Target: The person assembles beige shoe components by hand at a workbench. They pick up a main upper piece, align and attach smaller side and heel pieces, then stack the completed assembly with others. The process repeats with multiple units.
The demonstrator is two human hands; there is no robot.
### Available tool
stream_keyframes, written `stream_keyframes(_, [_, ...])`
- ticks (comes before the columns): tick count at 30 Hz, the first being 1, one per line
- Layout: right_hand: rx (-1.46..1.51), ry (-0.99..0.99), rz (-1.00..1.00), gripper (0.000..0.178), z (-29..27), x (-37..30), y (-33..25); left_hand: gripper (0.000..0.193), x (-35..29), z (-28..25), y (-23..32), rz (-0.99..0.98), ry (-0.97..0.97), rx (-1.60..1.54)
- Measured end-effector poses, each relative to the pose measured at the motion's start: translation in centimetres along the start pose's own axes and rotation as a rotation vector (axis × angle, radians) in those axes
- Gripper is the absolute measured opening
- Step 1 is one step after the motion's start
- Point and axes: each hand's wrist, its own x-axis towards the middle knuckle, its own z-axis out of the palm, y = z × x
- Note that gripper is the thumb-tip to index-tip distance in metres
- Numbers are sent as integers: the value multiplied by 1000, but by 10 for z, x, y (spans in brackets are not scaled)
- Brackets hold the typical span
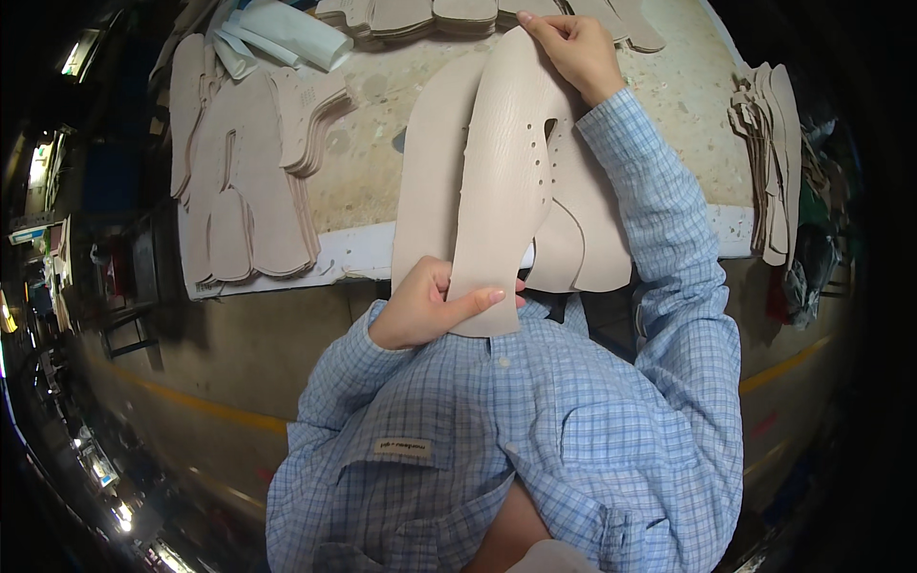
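Note:
A long beige leather shoe-part piece (492, 181), with rows of small punched holes, is raised and curved between my two hands. My left hand (420, 310) pinches its near end, thumb on top and fingers underneath, just over the table's front edge. At the far end, my right hand (578, 53) grips the piece's tip between thumb and fingers. More flat beige leather pieces (425, 153) lie under it on the table (368, 191), some reaching past the front edge. The held piece partly hides them.
Stacks of cut leather pieces (253, 205) lie on the table's left side, with pale folded sheeting (296, 36) behind them. Further stacks (411, 17) line the far side. A bundle of leather parts (778, 162) hangs over the right edge.

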Motion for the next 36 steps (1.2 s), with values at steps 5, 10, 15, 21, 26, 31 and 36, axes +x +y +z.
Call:
stream_keyframes(5, [-7,16,4,47,14,3,8,22,-18,-5,-16,-70,5,153])
stream_keyframes(10, [-119,10,-48,39,24,-2,5,20,-30,-8,-5,-117,-94,263])
stream_keyframes(15, [-99,-48,-247,32,16,1,6,16,-37,-35,59,16,-138,358])
stream_keyframes(21, [-627,-109,-685,36,-4,-40,-6,28,62,-77,91,402,516,1019])
stream_keyframes(26, [-159,-640,-860,35,-22,-149,-35,28,134,-88,70,237,780,1353])
stream_keyframes(31, [434,-835,-307,20,-60,-166,-34,31,143,-87,64,215,776,1142])
stream_keyframes(36, [308,-189,-11,20,-62,-140,-15,40,128,-75,97,350,739,1256])
